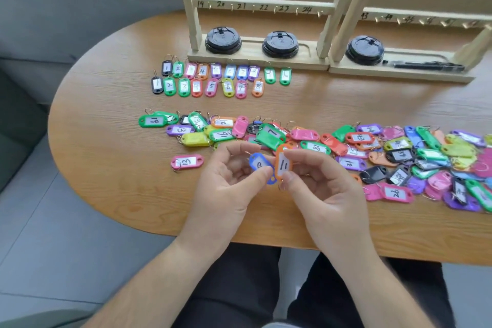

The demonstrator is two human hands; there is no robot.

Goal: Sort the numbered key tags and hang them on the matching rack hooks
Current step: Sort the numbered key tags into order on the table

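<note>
- Two key tags are held above the near edge of a rounded wooden desk [106, 104], one in each of a seated person's hands.
- A blue tag [259, 164] is pinched between thumb and fingers of the left hand [226, 181]; its number is partly covered and cannot be read for certain.
- An orange tag [283, 164] marked 11 is pinched upright by the right hand [319, 184], just beside the blue one.
- A pink tag [187, 161] marked 13 is seen lying alone on the desk, left of the hands.
- Two tidy rows of tags [213, 78], numbered from 1 upward, are laid out in front of the left rack.
- A loose heap of unsorted tags [386, 152] in many colours is spread across the desk from the centre to the right edge.
- Two wooden racks [263, 6] with numbered hooks are stood at the far side; 19 to 24 can be read on the left rack's lowest rail.
- Three black lids [223, 40] are seen resting on the rack bases.
</note>
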